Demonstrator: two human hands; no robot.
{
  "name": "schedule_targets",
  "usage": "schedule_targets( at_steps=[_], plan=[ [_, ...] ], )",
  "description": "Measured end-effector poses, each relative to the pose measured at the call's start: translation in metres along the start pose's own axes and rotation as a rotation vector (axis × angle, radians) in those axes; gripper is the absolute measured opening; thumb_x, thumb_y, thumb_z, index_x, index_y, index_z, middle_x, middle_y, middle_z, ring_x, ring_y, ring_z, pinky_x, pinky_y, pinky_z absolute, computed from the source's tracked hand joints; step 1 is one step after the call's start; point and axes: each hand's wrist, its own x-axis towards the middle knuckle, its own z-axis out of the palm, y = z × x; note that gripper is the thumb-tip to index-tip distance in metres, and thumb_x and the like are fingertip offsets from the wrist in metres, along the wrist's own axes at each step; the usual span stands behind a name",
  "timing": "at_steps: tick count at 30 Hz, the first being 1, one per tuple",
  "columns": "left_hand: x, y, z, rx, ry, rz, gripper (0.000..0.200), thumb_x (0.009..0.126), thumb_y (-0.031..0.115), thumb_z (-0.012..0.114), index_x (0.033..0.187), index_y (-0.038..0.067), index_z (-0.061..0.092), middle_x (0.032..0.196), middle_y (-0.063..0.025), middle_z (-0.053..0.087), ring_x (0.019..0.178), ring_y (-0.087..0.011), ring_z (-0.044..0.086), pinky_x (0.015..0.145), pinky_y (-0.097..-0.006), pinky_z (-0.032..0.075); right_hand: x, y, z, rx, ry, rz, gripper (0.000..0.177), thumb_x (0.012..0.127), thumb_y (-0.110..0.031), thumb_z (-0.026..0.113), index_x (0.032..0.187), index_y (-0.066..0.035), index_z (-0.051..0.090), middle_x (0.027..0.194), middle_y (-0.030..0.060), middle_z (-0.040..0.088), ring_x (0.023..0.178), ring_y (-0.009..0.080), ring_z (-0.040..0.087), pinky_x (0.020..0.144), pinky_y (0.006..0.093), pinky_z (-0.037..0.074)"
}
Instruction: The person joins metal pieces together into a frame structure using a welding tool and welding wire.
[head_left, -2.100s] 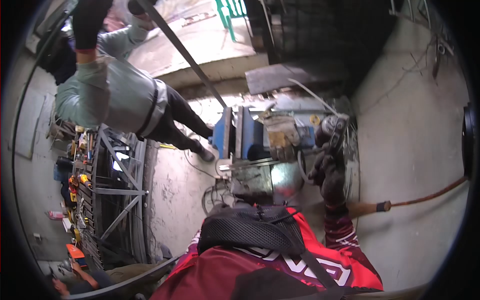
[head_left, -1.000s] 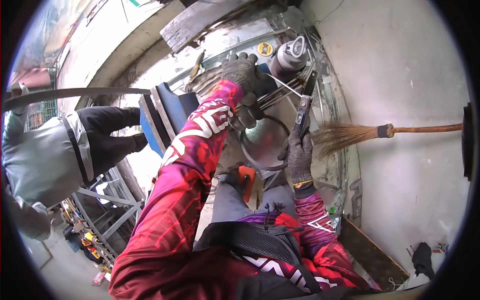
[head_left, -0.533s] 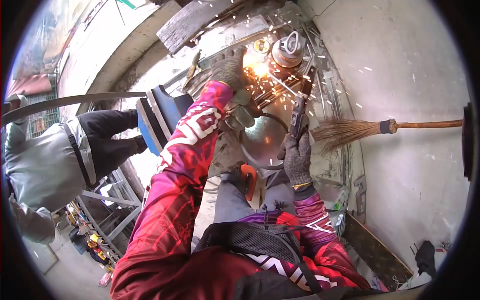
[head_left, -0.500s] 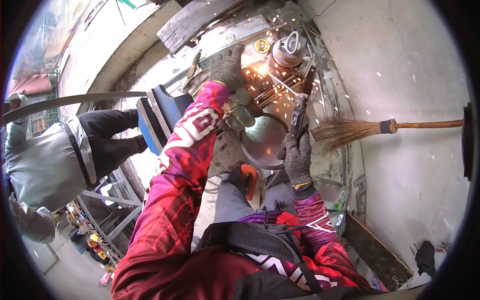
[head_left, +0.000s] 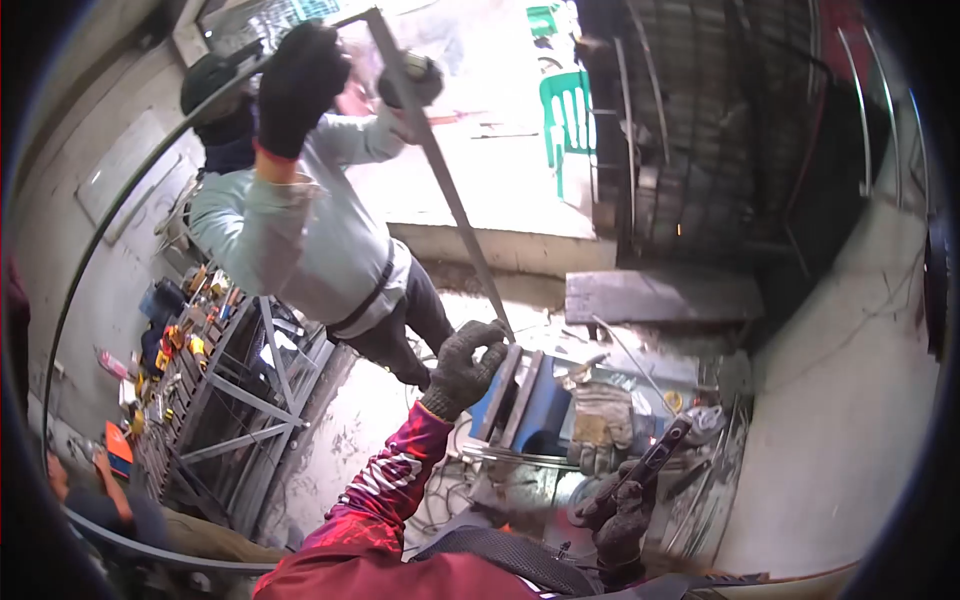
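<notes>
My left hand (head_left: 465,370), in a dark knit glove, is closed with curled fingers round the lower end of a long flat metal bar (head_left: 440,170), just above a blue bench vise (head_left: 535,405). The bar slants up to a co-worker. My right hand (head_left: 625,520), also gloved, grips a dark welding electrode holder (head_left: 665,447) low on the right. A thin welding rod (head_left: 635,362) slants up and left from near the holder's tip. Beside the vise lies a pair of worn work gloves (head_left: 602,420). A round metal container (head_left: 705,420) sits behind the holder.
A co-worker (head_left: 310,220) stands ahead left, gloved hands raised near the bar. Another person (head_left: 110,500) is at lower left. A metal frame stand (head_left: 240,405) and tools (head_left: 190,340) are on the left. A wooden bench (head_left: 660,295) and green chair (head_left: 570,120) stand beyond; a wall (head_left: 820,400) is right.
The view has swung up and left. Welding sparks have stopped. My left hand has moved from beside the weld to the bar at the vise; my right hand still holds the electrode holder.
</notes>
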Motion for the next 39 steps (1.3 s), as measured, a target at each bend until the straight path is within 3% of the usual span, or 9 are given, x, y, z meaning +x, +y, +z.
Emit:
schedule_targets(
  at_steps=[4, 9, 17, 19, 25, 29, 32, 35, 39],
  plan=[
    [0.052, 0.014, -0.055, -0.022, 0.185, 0.130, 0.016, 0.084, 0.003, 0.068, 0.099, -0.001, 0.065, 0.097, -0.0161, 0.067, 0.094, -0.0273, 0.066, 0.081, -0.0354, 0.052, 0.030, -0.023, 0.083, -0.100, -0.170, -0.097, 0.042, 0.094, -0.039, 0.060, 0.118, -0.007, 0.045, 0.066, 0.0060, 0.053, 0.046, 0.0167, 0.052, 0.040, 0.0321, 0.048],
    [0.138, 0.007, -0.100, -0.414, 0.271, 0.059, 0.016, 0.095, 0.007, 0.062, 0.109, 0.000, 0.062, 0.099, -0.0066, 0.066, 0.091, -0.0134, 0.062, 0.079, -0.0296, 0.051, 0.073, -0.049, 0.175, -0.135, -0.273, -0.305, 0.052, 0.094, -0.046, 0.059, 0.120, -0.003, 0.044, 0.068, 0.0085, 0.055, 0.048, 0.0179, 0.052, 0.045, 0.0325, 0.048],
    [0.266, 0.008, -0.131, -0.122, 0.504, 0.386, 0.032, 0.097, 0.012, 0.060, 0.126, -0.001, 0.056, 0.104, -0.0076, 0.065, 0.091, -0.0142, 0.060, 0.081, -0.0278, 0.049, 0.142, -0.085, 0.311, -0.240, -0.372, -0.679, 0.050, 0.096, -0.046, 0.057, 0.120, -0.004, 0.045, 0.070, 0.0041, 0.052, 0.050, 0.0128, 0.051, 0.048, 0.0289, 0.049],
    [0.277, 0.024, -0.142, -0.122, 0.447, 0.265, 0.038, 0.097, 0.016, 0.061, 0.129, -0.001, 0.052, 0.104, -0.0051, 0.062, 0.087, -0.0120, 0.058, 0.076, -0.0286, 0.048, 0.158, -0.084, 0.321, -0.170, -0.469, -0.636, 0.039, 0.097, -0.029, 0.061, 0.121, -0.003, 0.046, 0.077, 0.0061, 0.055, 0.058, 0.0137, 0.052, 0.057, 0.0310, 0.051],
    [0.305, 0.028, -0.144, -0.207, 0.477, 0.418, 0.034, 0.098, 0.026, 0.061, 0.119, 0.000, 0.056, 0.091, -0.0058, 0.060, 0.082, -0.0170, 0.057, 0.079, -0.0336, 0.046, 0.201, -0.069, 0.320, -0.354, -0.405, -0.435, 0.023, 0.099, -0.020, 0.057, 0.109, -0.001, 0.049, 0.070, 0.0038, 0.053, 0.058, 0.0095, 0.050, 0.050, 0.0253, 0.042],
    [0.335, 0.008, -0.143, -0.274, 0.662, 0.427, 0.030, 0.098, 0.026, 0.059, 0.112, 0.000, 0.058, 0.090, -0.0076, 0.062, 0.084, -0.0178, 0.059, 0.080, -0.0333, 0.046, 0.207, -0.027, 0.324, -0.294, -0.385, -0.595, 0.033, 0.100, -0.023, 0.054, 0.121, 0.001, 0.043, 0.070, 0.0029, 0.053, 0.054, 0.0108, 0.049, 0.049, 0.0256, 0.041],
    [0.353, -0.013, -0.157, -0.213, 0.591, 0.410, 0.032, 0.095, 0.021, 0.064, 0.120, 0.001, 0.058, 0.095, 0.0004, 0.060, 0.085, -0.0067, 0.054, 0.075, -0.0261, 0.047, 0.211, -0.018, 0.325, -0.347, -0.346, -0.639, 0.032, 0.098, -0.022, 0.059, 0.119, -0.001, 0.047, 0.076, 0.0034, 0.052, 0.060, 0.0116, 0.052, 0.052, 0.0273, 0.045],
    [0.340, 0.035, -0.156, -0.201, 0.545, 0.415, 0.017, 0.098, 0.017, 0.056, 0.104, 0.001, 0.059, 0.089, -0.0068, 0.060, 0.082, -0.0200, 0.060, 0.072, -0.0346, 0.049, 0.214, -0.006, 0.322, -0.450, -0.323, -0.803, 0.037, 0.094, -0.018, 0.062, 0.122, -0.001, 0.043, 0.079, 0.0042, 0.052, 0.061, 0.0119, 0.053, 0.055, 0.0263, 0.047],
    [0.341, 0.024, -0.163, -0.182, 0.530, 0.454, 0.020, 0.098, 0.017, 0.056, 0.109, 0.000, 0.058, 0.094, -0.0074, 0.060, 0.085, -0.0197, 0.060, 0.074, -0.0337, 0.049, 0.219, 0.004, 0.316, -0.598, -0.354, -0.782, 0.037, 0.086, -0.002, 0.056, 0.120, -0.002, 0.043, 0.081, 0.0057, 0.055, 0.063, 0.0132, 0.055, 0.055, 0.0266, 0.047]
  ],
)
